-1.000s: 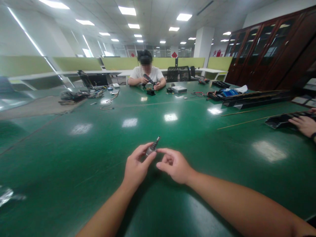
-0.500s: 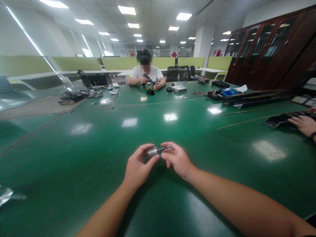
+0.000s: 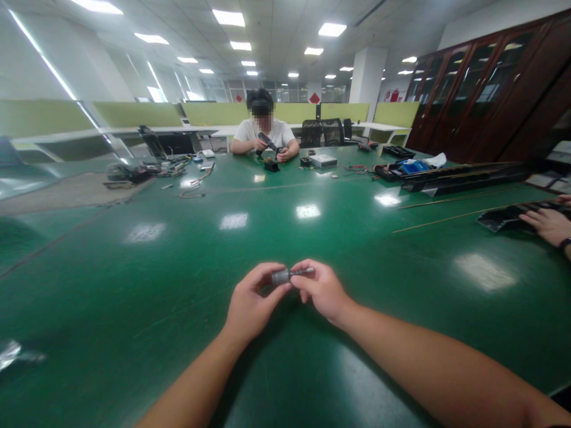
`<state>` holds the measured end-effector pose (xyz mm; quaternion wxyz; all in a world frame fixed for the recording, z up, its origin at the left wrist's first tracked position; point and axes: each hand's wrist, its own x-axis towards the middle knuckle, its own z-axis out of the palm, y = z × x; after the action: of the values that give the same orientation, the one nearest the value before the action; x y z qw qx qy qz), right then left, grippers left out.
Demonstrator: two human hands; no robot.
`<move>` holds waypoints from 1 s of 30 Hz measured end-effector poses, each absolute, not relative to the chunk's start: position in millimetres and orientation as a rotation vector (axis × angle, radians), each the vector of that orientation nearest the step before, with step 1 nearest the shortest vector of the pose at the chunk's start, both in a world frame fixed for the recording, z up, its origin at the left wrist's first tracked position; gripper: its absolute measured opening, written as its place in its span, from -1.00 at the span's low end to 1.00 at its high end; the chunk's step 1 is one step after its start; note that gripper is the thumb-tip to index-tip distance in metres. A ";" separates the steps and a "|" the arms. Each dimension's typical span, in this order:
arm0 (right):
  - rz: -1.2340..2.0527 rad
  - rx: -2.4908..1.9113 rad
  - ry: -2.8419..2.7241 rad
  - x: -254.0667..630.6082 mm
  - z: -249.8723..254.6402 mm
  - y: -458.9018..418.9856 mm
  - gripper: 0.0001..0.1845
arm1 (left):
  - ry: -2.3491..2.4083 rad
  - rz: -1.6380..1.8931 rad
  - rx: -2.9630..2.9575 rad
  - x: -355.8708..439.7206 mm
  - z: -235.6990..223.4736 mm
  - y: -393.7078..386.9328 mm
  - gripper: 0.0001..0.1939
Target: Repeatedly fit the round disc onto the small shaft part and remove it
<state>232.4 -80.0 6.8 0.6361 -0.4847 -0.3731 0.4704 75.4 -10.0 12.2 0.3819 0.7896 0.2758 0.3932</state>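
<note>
Both my hands are raised over the green table [image 3: 187, 309], close together at the near middle. Between them is a grey metal cylinder with a thin stepped shaft [image 3: 280, 277]; its exact kind is not clear. My left hand [image 3: 250, 300] grips the wide cylinder end between thumb and fingers. At the shaft, my right hand [image 3: 323, 291] pinches with thumb and fingertips, and the shaft's tip sticks out to the right past them. The piece lies almost level, pointing right.
Across the table a person [image 3: 265, 131] holds a dark tool. Another person's hand [image 3: 546, 224] rests on a black channel piece [image 3: 495, 219] at right. Thin rods [image 3: 437, 221] lie nearby. Cables and parts [image 3: 165, 169] sit far left; a shiny wrapper [image 3: 9, 353] lies near left.
The metal piece has shifted slightly right and turned more level, with more of its shaft showing. My left fingers have moved a little along with it.
</note>
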 end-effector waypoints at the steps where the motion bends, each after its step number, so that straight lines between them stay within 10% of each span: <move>1: 1.070 -1.108 -0.852 232.3 7.2 -80.1 -0.77 | 0.708 1.001 2.010 75.5 12.4 -10.1 -0.69; 30: 1.035 -1.048 -0.702 233.5 7.4 -79.9 -0.75 | 0.861 1.043 1.894 72.1 15.9 -10.1 -0.58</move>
<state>233.5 -79.9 7.4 0.6851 -0.4677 -0.3135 0.4622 72.1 -10.1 15.9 0.3959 0.7472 0.3398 0.4116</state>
